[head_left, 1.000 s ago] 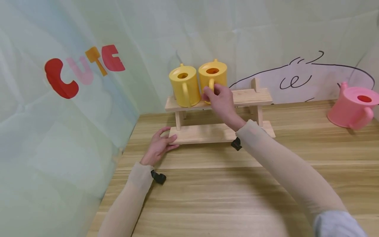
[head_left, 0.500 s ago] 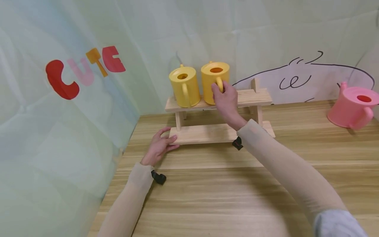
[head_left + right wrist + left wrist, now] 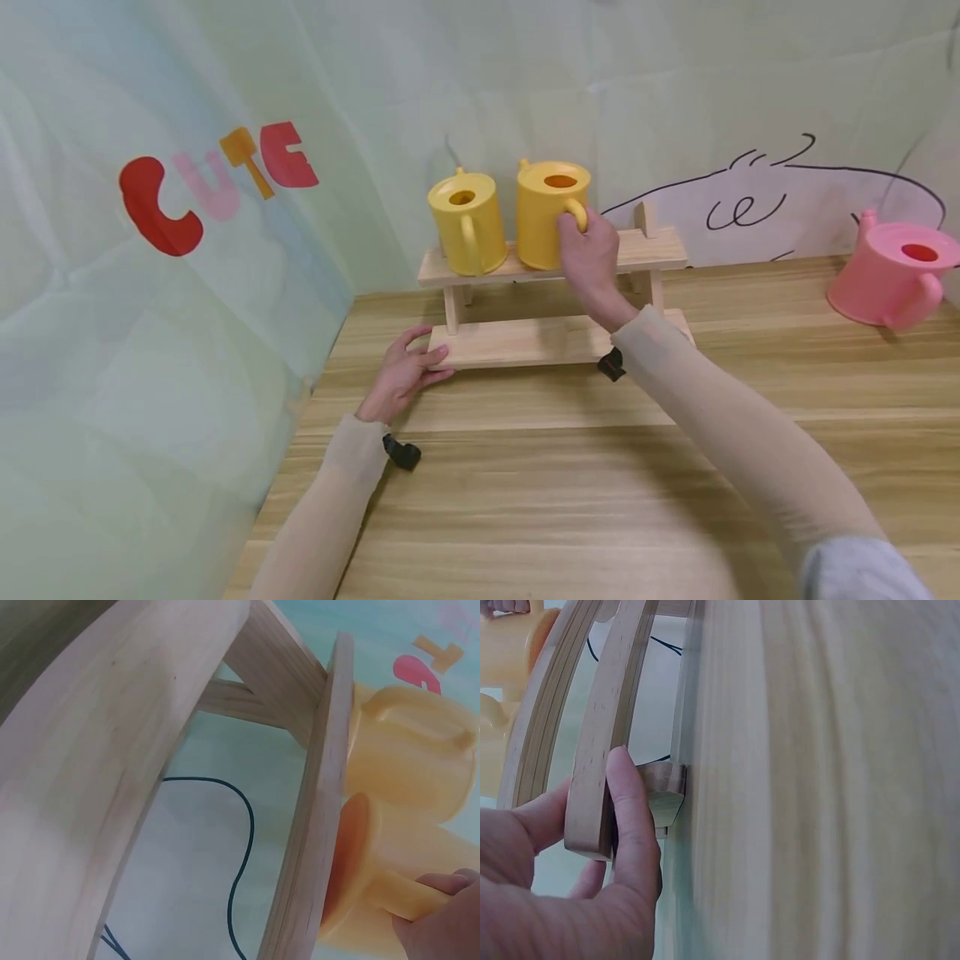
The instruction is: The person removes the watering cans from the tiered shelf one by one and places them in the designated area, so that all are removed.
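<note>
My right hand (image 3: 591, 258) grips the handle of a yellow watering can (image 3: 542, 217) at the upper board of a two-tier wooden rack (image 3: 517, 343). In the right wrist view, part of this can's underside (image 3: 351, 859) shows beside the board; whether the can touches the wood I cannot tell. A second yellow watering can (image 3: 471, 229) stands upright just left of it, a narrow gap between them. My left hand (image 3: 401, 375) holds the left end of the rack's lower board, thumb on top and fingers beneath, as the left wrist view (image 3: 630, 825) shows.
A pink watering can (image 3: 885, 275) stands on the wood-grain table (image 3: 525, 500) at the far right. Behind the rack hangs a pale printed cloth (image 3: 660, 100), and it also runs along the left side. A small wooden upright (image 3: 645, 218) rises from the upper board's right end.
My right hand has shifted to the right with the held watering can, and the gap to the other yellow can has widened. The can's spout has turned leftward. My left hand stays on the rack.
</note>
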{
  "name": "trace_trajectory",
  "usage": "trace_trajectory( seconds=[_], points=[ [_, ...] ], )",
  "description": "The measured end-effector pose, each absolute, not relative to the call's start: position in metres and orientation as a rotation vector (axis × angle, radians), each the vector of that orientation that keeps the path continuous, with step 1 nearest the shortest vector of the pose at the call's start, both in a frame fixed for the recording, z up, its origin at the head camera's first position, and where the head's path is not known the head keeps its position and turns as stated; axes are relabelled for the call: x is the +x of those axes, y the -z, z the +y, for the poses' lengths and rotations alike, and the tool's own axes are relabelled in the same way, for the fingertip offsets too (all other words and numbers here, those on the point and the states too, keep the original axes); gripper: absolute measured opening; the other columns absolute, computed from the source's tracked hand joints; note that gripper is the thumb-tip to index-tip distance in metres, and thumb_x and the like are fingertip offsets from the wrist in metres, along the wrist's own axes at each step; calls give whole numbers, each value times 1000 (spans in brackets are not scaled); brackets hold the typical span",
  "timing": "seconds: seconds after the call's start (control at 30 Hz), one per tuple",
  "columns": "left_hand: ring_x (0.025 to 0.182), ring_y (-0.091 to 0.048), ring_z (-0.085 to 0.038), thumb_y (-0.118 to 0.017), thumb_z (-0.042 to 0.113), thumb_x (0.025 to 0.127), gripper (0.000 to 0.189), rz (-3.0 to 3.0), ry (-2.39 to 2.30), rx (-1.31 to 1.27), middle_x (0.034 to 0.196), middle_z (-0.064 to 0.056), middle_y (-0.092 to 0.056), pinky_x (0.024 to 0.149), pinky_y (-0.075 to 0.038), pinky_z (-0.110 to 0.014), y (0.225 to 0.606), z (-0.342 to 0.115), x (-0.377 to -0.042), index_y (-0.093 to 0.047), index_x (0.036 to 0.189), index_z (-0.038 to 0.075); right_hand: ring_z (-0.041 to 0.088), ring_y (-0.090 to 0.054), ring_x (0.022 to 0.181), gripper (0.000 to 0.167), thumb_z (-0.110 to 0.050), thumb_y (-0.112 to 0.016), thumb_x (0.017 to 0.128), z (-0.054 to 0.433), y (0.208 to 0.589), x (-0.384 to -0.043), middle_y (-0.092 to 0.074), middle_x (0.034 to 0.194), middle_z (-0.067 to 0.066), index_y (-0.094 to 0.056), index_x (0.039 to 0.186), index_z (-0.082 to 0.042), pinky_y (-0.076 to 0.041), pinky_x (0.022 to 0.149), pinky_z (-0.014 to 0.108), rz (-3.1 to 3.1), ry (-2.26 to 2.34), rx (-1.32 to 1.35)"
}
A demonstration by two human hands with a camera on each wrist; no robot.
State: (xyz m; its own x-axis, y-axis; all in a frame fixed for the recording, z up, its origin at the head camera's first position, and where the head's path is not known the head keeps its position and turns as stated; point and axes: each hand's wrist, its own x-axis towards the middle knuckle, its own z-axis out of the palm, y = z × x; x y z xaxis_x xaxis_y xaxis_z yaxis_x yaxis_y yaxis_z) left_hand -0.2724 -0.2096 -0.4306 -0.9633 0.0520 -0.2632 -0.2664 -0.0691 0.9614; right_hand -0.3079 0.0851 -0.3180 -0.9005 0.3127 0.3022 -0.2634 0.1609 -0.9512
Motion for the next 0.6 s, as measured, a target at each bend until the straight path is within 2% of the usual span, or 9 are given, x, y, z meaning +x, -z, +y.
trace_trajectory(
  seconds=[0.2,0.6],
  points=[
    [95,-72,-16,-62,-1,108,66,1989,-2128,-251,133,-17,-56,83,-71,-25,433,-209,-273,-33,167,9,12,-49,62,37,-19,-52,104,96,315,-305,-47,66,-4,-44,68,-16,-35,50,20,-2014,-1778,-23],
    [86,-74,-12,-62,-1,109,65,1993,-2126,-227,126,-13,-57,82,-71,-25,432,-209,-272,-33,166,9,9,-51,58,35,-19,-48,104,119,306,-298,-51,66,-5,-45,69,-14,-37,46,18,-1986,-1716,-8]
  ],
)
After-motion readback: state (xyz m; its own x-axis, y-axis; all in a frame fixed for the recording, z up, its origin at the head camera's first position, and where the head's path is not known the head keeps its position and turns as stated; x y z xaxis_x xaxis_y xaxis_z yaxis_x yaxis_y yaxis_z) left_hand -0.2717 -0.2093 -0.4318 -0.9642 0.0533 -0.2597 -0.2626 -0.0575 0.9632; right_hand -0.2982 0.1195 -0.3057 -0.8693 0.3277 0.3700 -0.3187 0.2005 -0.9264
